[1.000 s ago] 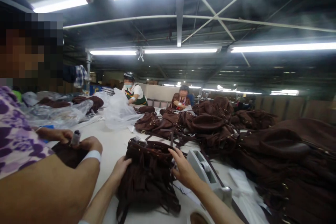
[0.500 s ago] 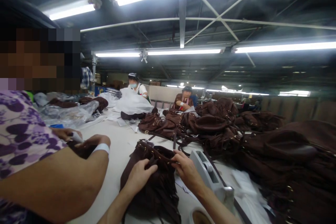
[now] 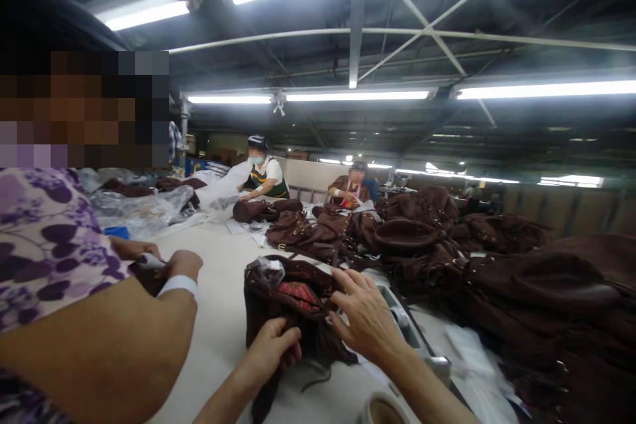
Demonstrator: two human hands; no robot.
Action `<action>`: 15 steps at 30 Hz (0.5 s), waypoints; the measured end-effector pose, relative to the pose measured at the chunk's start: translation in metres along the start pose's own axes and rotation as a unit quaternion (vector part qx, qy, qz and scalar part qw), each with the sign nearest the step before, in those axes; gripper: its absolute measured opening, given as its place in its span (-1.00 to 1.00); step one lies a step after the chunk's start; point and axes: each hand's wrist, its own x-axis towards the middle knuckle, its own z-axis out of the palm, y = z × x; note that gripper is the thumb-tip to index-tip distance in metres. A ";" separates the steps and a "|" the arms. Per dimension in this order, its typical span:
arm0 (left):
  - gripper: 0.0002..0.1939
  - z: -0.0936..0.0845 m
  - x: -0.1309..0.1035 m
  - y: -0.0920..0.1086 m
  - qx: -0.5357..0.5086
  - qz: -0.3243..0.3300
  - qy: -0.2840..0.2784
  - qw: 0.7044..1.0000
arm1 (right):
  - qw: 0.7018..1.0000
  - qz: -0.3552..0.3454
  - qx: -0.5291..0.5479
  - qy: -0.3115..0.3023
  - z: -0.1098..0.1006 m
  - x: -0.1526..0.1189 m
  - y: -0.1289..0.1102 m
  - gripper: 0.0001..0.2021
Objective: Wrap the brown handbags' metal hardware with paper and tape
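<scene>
A dark brown bag (image 3: 298, 271) stands on the pale table with its mouth open upward. Inside show a patterned red lining (image 3: 301, 294) and some clear plastic (image 3: 268, 271). My left hand (image 3: 275, 346) pinches the near edge of the bag, thumb on top and fingers curled. At the right side of the mouth, my right hand (image 3: 362, 311) touches the rim with its fingers apart. A thin dark cord (image 3: 318, 379) hangs below the bag.
Brown bags (image 3: 536, 291) are heaped at the right and back. A grey tape dispenser (image 3: 405, 324), a tape roll (image 3: 382, 409) and white plastic sheets (image 3: 472, 358) lie near my right arm. A person in a purple-patterned top (image 3: 54, 245) works close at left; two people sit beyond.
The bag's mouth has opened wider, bringing the red lining and clear plastic into view. My right hand has spread its fingers over the rim. The far person has lowered the white plastic.
</scene>
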 end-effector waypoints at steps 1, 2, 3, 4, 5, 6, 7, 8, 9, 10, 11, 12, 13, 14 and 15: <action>-0.60 0.002 -0.002 -0.003 -0.005 -0.001 0.002 1.000 | 1.000 -0.009 -0.016 0.000 -0.005 0.004 -0.012 -0.86; -0.58 0.004 -0.003 -0.004 -0.009 0.001 0.004 1.000 | 1.000 -0.019 -0.014 -0.015 -0.008 0.009 -0.023 -0.82; -0.56 0.006 -0.004 -0.005 -0.013 0.002 0.004 1.000 | 0.999 -0.025 -0.003 -0.041 -0.008 0.015 -0.033 -0.78; -0.54 0.009 -0.004 -0.005 -0.017 0.003 0.005 1.000 | 0.997 -0.026 0.008 -0.072 -0.005 0.021 -0.042 -0.74; -0.51 0.011 -0.005 -0.006 -0.021 0.003 0.009 1.000 | 0.995 -0.020 0.014 -0.101 0.000 0.027 -0.048 -0.71; -0.49 0.013 -0.006 -0.007 -0.026 0.000 0.016 1.000 | 0.992 -0.009 0.014 -0.122 0.008 0.033 -0.052 -0.71; -0.47 0.016 -0.007 -0.008 -0.032 -0.005 0.025 0.999 | 0.991 0.001 0.008 -0.133 0.017 0.037 -0.054 -0.74; -0.45 0.018 -0.008 -0.010 -0.039 -0.012 0.037 0.998 | 0.990 0.006 0.001 -0.139 0.026 0.041 -0.055 -0.77; -0.44 0.020 -0.009 -0.013 -0.047 -0.019 0.049 0.998 | 0.989 0.007 -0.003 -0.145 0.034 0.043 -0.054 -0.80; -0.43 0.022 -0.010 -0.016 -0.055 -0.028 0.060 0.996 | 0.989 0.007 -0.005 -0.148 0.041 0.045 -0.053 -0.83; -0.43 0.024 -0.011 -0.019 -0.063 -0.035 0.070 0.995 | 0.989 0.007 -0.005 -0.147 0.046 0.046 -0.052 -0.84; -0.42 0.027 -0.012 -0.021 -0.070 -0.042 0.078 0.994 | 0.990 0.008 -0.005 -0.143 0.049 0.046 -0.051 -0.83; -0.42 0.031 -0.013 -0.023 -0.076 -0.048 0.083 0.993 | 0.990 0.012 -0.004 -0.137 0.051 0.045 -0.050 -0.82; -0.43 0.034 -0.014 -0.024 -0.080 -0.053 0.084 0.992 | 0.991 0.017 -0.004 -0.132 0.052 0.044 -0.048 -0.80; -0.44 0.036 -0.015 -0.024 -0.083 -0.059 0.079 0.992 | 0.991 0.019 -0.002 -0.130 0.053 0.043 -0.046 -0.78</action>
